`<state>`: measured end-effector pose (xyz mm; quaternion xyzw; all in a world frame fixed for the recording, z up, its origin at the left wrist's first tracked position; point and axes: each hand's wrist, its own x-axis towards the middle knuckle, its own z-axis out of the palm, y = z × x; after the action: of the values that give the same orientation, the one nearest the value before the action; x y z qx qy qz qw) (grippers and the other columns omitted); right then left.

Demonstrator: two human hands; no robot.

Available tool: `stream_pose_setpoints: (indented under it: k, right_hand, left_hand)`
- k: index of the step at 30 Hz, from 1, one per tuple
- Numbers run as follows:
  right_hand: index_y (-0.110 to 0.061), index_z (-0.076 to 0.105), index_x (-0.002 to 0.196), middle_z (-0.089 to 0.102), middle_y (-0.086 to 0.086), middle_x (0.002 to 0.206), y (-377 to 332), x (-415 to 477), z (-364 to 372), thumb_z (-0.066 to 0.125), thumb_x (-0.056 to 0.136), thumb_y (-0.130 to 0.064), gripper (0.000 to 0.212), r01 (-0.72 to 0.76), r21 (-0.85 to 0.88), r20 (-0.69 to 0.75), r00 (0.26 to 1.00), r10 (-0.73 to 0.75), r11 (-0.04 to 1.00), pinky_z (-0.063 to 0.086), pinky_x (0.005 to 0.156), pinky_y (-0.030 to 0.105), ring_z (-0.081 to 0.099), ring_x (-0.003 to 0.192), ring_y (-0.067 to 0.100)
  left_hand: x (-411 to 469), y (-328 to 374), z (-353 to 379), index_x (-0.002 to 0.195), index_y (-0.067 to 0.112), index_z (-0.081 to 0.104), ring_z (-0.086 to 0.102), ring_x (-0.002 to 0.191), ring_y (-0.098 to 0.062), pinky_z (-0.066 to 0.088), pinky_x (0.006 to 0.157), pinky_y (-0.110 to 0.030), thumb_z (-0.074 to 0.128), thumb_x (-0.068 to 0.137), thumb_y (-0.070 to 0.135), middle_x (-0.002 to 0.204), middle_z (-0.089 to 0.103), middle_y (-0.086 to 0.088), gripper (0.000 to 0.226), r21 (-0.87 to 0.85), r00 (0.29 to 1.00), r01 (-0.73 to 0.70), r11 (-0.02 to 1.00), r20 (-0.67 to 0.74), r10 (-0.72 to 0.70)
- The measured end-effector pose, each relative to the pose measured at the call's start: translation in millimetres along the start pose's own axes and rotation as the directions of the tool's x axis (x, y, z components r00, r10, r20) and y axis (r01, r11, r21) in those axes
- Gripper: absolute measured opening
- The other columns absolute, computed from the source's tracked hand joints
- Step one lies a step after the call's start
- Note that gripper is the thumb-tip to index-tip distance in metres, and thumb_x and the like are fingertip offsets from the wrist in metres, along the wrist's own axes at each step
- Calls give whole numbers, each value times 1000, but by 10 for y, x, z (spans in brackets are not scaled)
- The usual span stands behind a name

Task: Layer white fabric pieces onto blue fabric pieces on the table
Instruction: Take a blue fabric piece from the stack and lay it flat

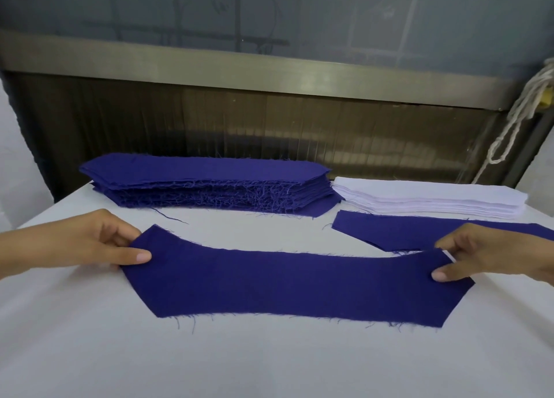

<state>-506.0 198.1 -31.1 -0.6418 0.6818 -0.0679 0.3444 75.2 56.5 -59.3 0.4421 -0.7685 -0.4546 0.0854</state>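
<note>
A long blue fabric piece [287, 283] lies across the middle of the white table [269, 361]. My left hand [90, 241] pinches its left end between thumb and fingers. At the opposite end my right hand [491, 253] pinches the right end, where a sliver of white fabric [450, 258] shows under the blue edge. A thick stack of blue pieces [207, 185] sits at the back left. Beside it, at the back right, is a stack of white pieces [431, 201]. Another single blue piece [404, 232] lies in front of the white stack.
A dark wall panel with a metal ledge [269, 71] runs behind the table. A knotted white cord [521, 110] hangs at the far right. Loose blue threads [171, 215] lie near the blue stack.
</note>
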Motion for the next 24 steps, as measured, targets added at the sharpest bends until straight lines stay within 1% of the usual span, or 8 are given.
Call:
stream_pose_setpoints:
  k: [3,6,10,13,15,18,21,24]
  right_hand:
    - [-21,79,93,76,-3,97,-3,-8,-24,79,62,-55,47,-67,50,-41,997,69,996,49,74,20,69,89,10]
    - [-5,75,101,76,1,99,53,-1,-65,80,66,-46,54,-106,108,-91,989,116,988,48,70,22,68,92,19]
    - [-5,76,100,76,8,106,76,-51,-172,81,65,-33,45,-100,343,-180,969,170,934,57,75,28,72,96,21]
    - [12,67,107,74,19,107,140,-106,-335,80,64,-20,56,-58,562,-275,928,252,825,59,63,24,66,92,29]
    - [10,66,110,75,19,100,172,-147,-461,77,69,-18,50,-41,647,-319,892,319,762,56,51,22,60,78,27]
    - [2,67,107,73,15,94,226,-203,-634,69,87,-14,26,4,732,-364,847,387,681,51,41,19,53,48,14]
    - [-2,62,106,69,14,97,398,-234,-796,65,93,-14,18,44,807,-381,800,463,589,48,38,18,50,55,15]
    - [-5,61,93,66,8,64,627,-233,-921,62,95,-13,9,76,867,-370,761,533,493,40,33,14,46,43,11]
  left_hand:
    - [2,32,-6,105,30,78,63,64,-7,44,55,-12,81,58,73,89,76,-15,64,21,993,112,994,-51,-110]
    - [13,79,-10,107,30,78,62,60,-8,42,49,-15,83,52,74,88,76,-16,71,-13,983,166,986,-80,-166]
    - [54,202,23,109,27,78,54,58,-9,39,47,-17,88,45,70,83,73,-14,77,-117,977,140,983,-144,-156]
    - [137,415,82,108,21,78,58,59,-6,41,46,-16,91,49,65,90,75,-9,75,-198,981,86,976,-154,-118]
    - [221,625,167,105,22,79,62,59,-6,44,46,-14,87,58,57,90,76,-4,59,-233,985,63,970,-142,-98]
    - [376,953,351,93,24,82,68,60,-6,46,44,-14,80,57,44,91,78,-3,40,-271,979,18,962,-191,-72]
    - [576,1234,560,83,21,83,70,62,-7,46,42,-13,81,55,40,86,78,-4,34,-320,965,-28,947,-255,-58]
    - [817,1460,768,85,16,83,72,65,-5,45,42,-12,80,63,39,87,79,-5,32,-346,969,-75,935,-248,-14]
